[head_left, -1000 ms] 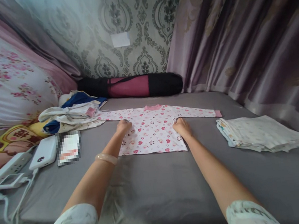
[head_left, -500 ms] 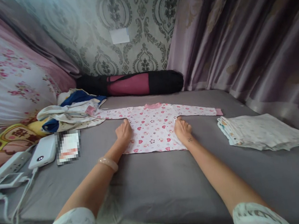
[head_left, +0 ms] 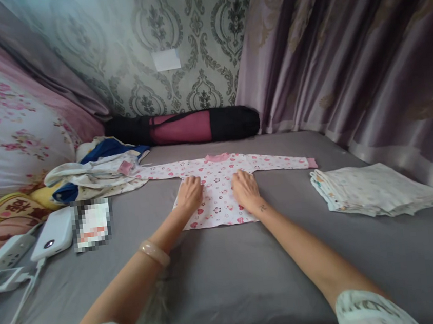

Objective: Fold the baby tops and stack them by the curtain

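A small white long-sleeved shirt (head_left: 217,182) with pink hearts and a pink collar lies spread flat on the grey bed sheet (head_left: 229,279), sleeves stretched out left and right. My left hand (head_left: 189,193) lies flat, palm down, on the shirt's left half. My right hand (head_left: 246,190) lies flat on its right half, fingers stretched out. Both hands rest on the body of the shirt, close to each other, holding nothing. A pale bangle sits on my left wrist.
A stack of folded white cloths (head_left: 375,196) lies at the right. A heap of unfolded clothes (head_left: 93,171) lies at the left, with a power bank (head_left: 52,240) and power strip (head_left: 2,256) nearer. A black-and-pink rolled bag (head_left: 185,127) lies along the wall; curtains hang at right.
Both hands have slid inward from the shirt's side edges onto the middle of its body. The view has shifted slightly.
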Action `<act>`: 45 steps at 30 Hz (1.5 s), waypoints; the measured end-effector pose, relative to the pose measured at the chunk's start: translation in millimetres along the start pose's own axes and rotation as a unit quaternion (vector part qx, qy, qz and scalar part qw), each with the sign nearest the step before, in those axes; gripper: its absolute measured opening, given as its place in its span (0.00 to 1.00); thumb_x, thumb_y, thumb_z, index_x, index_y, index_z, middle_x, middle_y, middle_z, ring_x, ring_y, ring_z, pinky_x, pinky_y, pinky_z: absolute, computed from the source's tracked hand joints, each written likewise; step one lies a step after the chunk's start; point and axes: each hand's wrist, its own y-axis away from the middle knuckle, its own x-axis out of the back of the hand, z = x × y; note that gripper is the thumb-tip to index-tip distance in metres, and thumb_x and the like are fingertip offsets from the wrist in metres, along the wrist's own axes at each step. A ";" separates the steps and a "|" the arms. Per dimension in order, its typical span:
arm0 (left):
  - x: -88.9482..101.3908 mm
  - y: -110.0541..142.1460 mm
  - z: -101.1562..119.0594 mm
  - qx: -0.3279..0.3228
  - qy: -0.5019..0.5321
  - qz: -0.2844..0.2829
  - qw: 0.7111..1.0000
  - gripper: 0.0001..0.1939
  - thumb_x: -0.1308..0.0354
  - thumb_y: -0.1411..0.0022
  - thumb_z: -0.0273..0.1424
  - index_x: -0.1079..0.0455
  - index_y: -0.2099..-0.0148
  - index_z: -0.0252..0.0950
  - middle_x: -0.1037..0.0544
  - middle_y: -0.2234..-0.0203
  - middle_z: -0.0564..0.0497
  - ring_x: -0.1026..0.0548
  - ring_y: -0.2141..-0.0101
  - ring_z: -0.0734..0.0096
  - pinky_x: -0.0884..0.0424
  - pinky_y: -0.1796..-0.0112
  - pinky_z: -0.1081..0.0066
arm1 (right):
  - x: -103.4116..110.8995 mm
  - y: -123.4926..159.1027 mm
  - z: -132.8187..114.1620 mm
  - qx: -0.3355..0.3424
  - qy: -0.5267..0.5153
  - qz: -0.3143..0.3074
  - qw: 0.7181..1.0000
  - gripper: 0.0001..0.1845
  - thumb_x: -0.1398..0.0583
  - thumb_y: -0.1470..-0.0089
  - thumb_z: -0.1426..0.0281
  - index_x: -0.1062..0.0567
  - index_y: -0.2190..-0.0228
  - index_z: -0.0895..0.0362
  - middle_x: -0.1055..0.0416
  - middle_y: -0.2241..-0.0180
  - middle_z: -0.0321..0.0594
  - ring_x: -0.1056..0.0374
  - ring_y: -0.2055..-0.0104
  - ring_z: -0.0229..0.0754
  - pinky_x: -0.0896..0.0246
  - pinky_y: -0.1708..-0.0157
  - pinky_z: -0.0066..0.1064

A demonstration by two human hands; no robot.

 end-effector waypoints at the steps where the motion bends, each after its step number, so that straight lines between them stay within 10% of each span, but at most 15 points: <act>1: -4.6 -2.0 6.4 -0.032 0.018 -0.008 0.999 0.18 0.60 0.31 0.33 0.37 0.45 0.33 0.32 0.46 0.37 0.36 0.43 0.56 0.40 0.45 0.60 | -4.1 -1.3 -6.1 0.033 -0.019 -0.009 0.999 0.23 0.55 0.36 0.68 0.32 0.45 0.63 0.40 0.40 0.56 0.47 0.37 0.53 0.55 0.40 0.44; 5: -26.1 -8.6 12.9 -0.051 0.042 -0.028 0.997 0.26 0.61 0.30 0.40 0.44 0.37 0.32 0.41 0.37 0.38 0.47 0.36 0.55 0.50 0.39 0.58 | -21.5 -7.2 -9.8 0.078 -0.058 -0.064 0.993 0.31 0.59 0.34 0.59 0.42 0.38 0.62 0.53 0.33 0.50 0.61 0.31 0.50 0.68 0.35 0.46; 21: -30.6 -8.3 -50.1 -0.013 0.040 -0.105 0.994 0.34 0.70 0.31 0.47 0.54 0.31 0.34 0.54 0.32 0.41 0.57 0.33 0.59 0.59 0.38 0.53 | -32.9 -14.5 65.8 0.005 -0.017 -0.091 0.996 0.35 0.61 0.35 0.56 0.50 0.35 0.64 0.59 0.32 0.47 0.65 0.30 0.48 0.68 0.35 0.45; 29: -8.6 0.1 -16.6 -0.007 -0.034 -0.039 0.999 0.28 0.60 0.31 0.38 0.46 0.35 0.27 0.50 0.34 0.34 0.56 0.33 0.53 0.65 0.37 0.53 | -13.3 -5.9 39.1 0.021 0.037 -0.056 0.998 0.30 0.57 0.35 0.62 0.44 0.37 0.62 0.56 0.33 0.51 0.65 0.31 0.51 0.80 0.36 0.51; 36: -12.8 42.4 38.1 -0.085 0.068 -0.097 0.989 0.32 0.64 0.31 0.44 0.49 0.34 0.27 0.50 0.33 0.34 0.54 0.34 0.52 0.57 0.38 0.53 | -11.8 34.9 -5.4 0.067 -0.039 -0.110 0.991 0.32 0.58 0.35 0.57 0.48 0.35 0.57 0.59 0.32 0.51 0.64 0.31 0.53 0.69 0.36 0.52; 45: -6.8 82.4 38.2 -0.095 0.107 -0.126 0.982 0.32 0.62 0.32 0.46 0.51 0.32 0.35 0.52 0.32 0.39 0.58 0.33 0.53 0.58 0.38 0.50 | 13.5 85.4 -9.9 0.083 -0.059 -0.176 0.979 0.31 0.57 0.36 0.57 0.48 0.35 0.49 0.63 0.31 0.48 0.67 0.31 0.59 0.70 0.40 0.64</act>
